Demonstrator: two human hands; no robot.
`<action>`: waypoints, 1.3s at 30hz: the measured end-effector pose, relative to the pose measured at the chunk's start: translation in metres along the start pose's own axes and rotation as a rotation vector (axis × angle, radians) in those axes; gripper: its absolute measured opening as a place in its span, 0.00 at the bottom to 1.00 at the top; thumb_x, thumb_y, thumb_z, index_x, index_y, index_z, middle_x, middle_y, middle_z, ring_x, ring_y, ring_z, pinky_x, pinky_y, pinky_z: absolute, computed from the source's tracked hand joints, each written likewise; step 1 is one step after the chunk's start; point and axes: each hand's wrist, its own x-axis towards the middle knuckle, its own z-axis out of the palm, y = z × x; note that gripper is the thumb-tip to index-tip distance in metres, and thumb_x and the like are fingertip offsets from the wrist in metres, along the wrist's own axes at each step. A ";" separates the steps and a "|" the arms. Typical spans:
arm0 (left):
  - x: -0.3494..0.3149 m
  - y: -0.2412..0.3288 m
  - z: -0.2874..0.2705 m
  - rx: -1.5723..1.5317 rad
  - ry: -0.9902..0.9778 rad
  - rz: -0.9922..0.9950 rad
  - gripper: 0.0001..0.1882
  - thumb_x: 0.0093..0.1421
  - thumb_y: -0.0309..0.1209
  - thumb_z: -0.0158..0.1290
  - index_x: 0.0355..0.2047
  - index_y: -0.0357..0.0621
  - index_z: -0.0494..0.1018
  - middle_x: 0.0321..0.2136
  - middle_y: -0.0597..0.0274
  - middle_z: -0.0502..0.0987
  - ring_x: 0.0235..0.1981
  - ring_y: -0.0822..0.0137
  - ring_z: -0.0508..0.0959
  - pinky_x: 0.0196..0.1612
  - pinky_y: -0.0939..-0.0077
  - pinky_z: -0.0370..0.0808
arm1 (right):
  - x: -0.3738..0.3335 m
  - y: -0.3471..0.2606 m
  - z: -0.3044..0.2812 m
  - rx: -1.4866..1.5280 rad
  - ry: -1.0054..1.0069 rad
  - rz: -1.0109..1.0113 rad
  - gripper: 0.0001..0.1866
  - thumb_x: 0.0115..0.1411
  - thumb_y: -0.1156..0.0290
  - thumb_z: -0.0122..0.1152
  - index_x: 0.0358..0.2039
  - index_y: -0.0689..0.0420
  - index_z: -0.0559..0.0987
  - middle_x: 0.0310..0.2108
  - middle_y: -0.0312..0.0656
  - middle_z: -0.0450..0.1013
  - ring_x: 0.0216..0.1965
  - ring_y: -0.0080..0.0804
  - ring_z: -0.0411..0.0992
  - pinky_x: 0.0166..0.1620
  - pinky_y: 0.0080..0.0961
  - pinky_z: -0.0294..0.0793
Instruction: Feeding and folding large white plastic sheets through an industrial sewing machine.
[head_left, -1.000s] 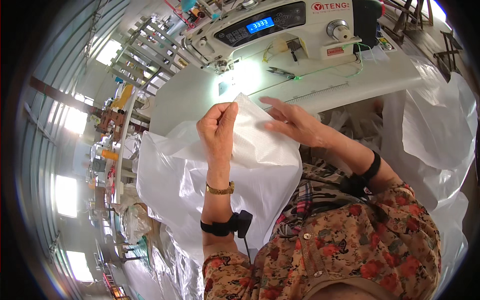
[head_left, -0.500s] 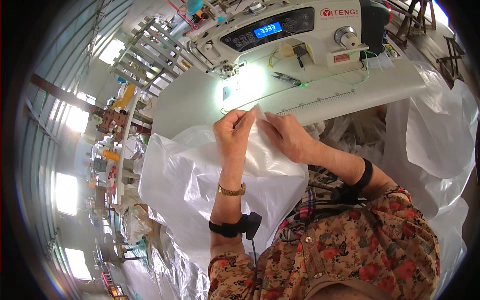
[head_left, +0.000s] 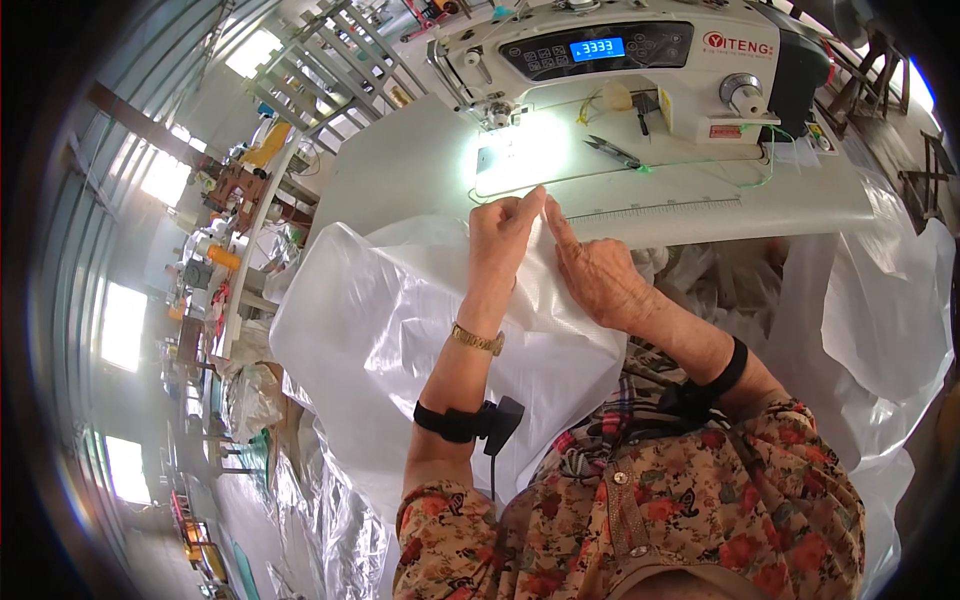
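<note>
A translucent white woven plastic sheet (head_left: 400,310) hangs over my lap, its upper edge gathered to a folded corner at the front of the sewing table. My left hand (head_left: 503,232) pinches that corner between thumb and fingertips. On the right side of the fold, my right hand (head_left: 605,280) grips the sheet, its index finger stretched along the edge and the other fingers curled; its thumb is hidden. Just beyond my fingertips is the lit needle area of a white sewing machine (head_left: 600,50).
Black thread snips (head_left: 612,152) lie on the sewing table (head_left: 800,200), behind a printed ruler scale (head_left: 660,207). More white plastic sheeting (head_left: 880,290) drapes off the right end. A metal rack (head_left: 335,70) stands at the far left, near a bench with orange thread cones (head_left: 223,257).
My right index finger has straightened along the fold, where before the hand pinched close to the corner. The view has shifted, so the machine appears farther right.
</note>
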 end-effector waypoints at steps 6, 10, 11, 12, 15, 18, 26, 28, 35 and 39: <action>0.005 -0.005 -0.004 0.046 -0.059 0.099 0.18 0.57 0.31 0.56 0.16 0.31 0.68 0.12 0.74 0.61 0.16 0.80 0.57 0.19 0.79 0.54 | -0.007 -0.001 0.010 -0.014 0.039 0.043 0.39 0.60 0.75 0.52 0.67 0.65 0.46 0.21 0.52 0.73 0.19 0.51 0.71 0.26 0.43 0.71; 0.019 -0.001 -0.014 0.225 -0.056 0.287 0.15 0.58 0.29 0.53 0.21 0.28 0.69 0.11 0.64 0.62 0.16 0.76 0.60 0.20 0.75 0.60 | -0.035 0.004 0.022 -0.078 -0.024 0.007 0.38 0.54 0.78 0.52 0.64 0.72 0.50 0.21 0.51 0.74 0.24 0.49 0.75 0.28 0.41 0.73; 0.021 -0.001 -0.016 0.222 -0.060 0.290 0.15 0.58 0.29 0.53 0.21 0.28 0.69 0.11 0.64 0.62 0.16 0.76 0.60 0.20 0.75 0.60 | -0.037 0.007 0.021 -0.037 -0.112 0.041 0.35 0.57 0.75 0.52 0.64 0.70 0.53 0.21 0.51 0.73 0.24 0.49 0.75 0.28 0.41 0.73; 0.021 0.000 -0.018 0.257 -0.059 0.287 0.14 0.59 0.29 0.53 0.22 0.28 0.70 0.12 0.61 0.62 0.17 0.76 0.61 0.21 0.74 0.62 | -0.038 0.009 0.021 0.006 -0.200 0.075 0.33 0.60 0.72 0.53 0.63 0.67 0.56 0.21 0.52 0.73 0.24 0.49 0.75 0.29 0.40 0.73; 0.022 0.002 -0.025 0.281 -0.094 0.311 0.14 0.61 0.30 0.53 0.25 0.28 0.71 0.14 0.59 0.64 0.18 0.76 0.62 0.23 0.74 0.63 | -0.014 0.011 -0.006 0.368 0.010 0.099 0.27 0.64 0.64 0.53 0.59 0.65 0.64 0.22 0.56 0.72 0.26 0.48 0.75 0.30 0.37 0.72; 0.021 0.008 -0.016 0.219 -0.141 0.362 0.14 0.62 0.31 0.54 0.26 0.29 0.71 0.15 0.59 0.65 0.19 0.76 0.63 0.23 0.75 0.64 | 0.027 0.022 -0.006 0.782 0.084 0.183 0.22 0.67 0.55 0.53 0.45 0.66 0.73 0.19 0.42 0.70 0.23 0.30 0.70 0.29 0.26 0.69; 0.048 0.009 -0.037 0.312 -0.136 0.401 0.15 0.61 0.32 0.56 0.24 0.31 0.73 0.14 0.60 0.64 0.19 0.76 0.61 0.22 0.74 0.62 | 0.069 0.010 0.009 1.007 0.159 0.205 0.22 0.69 0.58 0.50 0.26 0.64 0.74 0.17 0.33 0.61 0.23 0.20 0.54 0.27 0.23 0.62; 0.063 0.008 -0.043 0.345 -0.202 0.410 0.16 0.60 0.33 0.55 0.23 0.31 0.73 0.13 0.61 0.63 0.18 0.75 0.60 0.22 0.74 0.61 | 0.078 0.011 0.015 0.887 0.196 0.203 0.20 0.69 0.60 0.51 0.28 0.64 0.74 0.16 0.38 0.63 0.21 0.23 0.58 0.26 0.26 0.64; 0.095 -0.013 -0.040 0.245 -0.219 0.228 0.17 0.59 0.35 0.56 0.21 0.32 0.72 0.15 0.74 0.60 0.20 0.80 0.58 0.23 0.78 0.56 | 0.084 0.000 0.016 0.009 0.196 0.104 0.19 0.64 0.72 0.51 0.53 0.67 0.70 0.20 0.52 0.74 0.23 0.49 0.74 0.27 0.38 0.71; 0.108 -0.031 -0.036 0.296 -0.252 0.140 0.20 0.56 0.37 0.54 0.18 0.30 0.68 0.13 0.61 0.59 0.18 0.72 0.58 0.23 0.69 0.61 | 0.087 0.014 0.033 -0.281 -0.011 0.065 0.28 0.61 0.75 0.51 0.60 0.72 0.60 0.19 0.49 0.74 0.22 0.45 0.74 0.28 0.37 0.74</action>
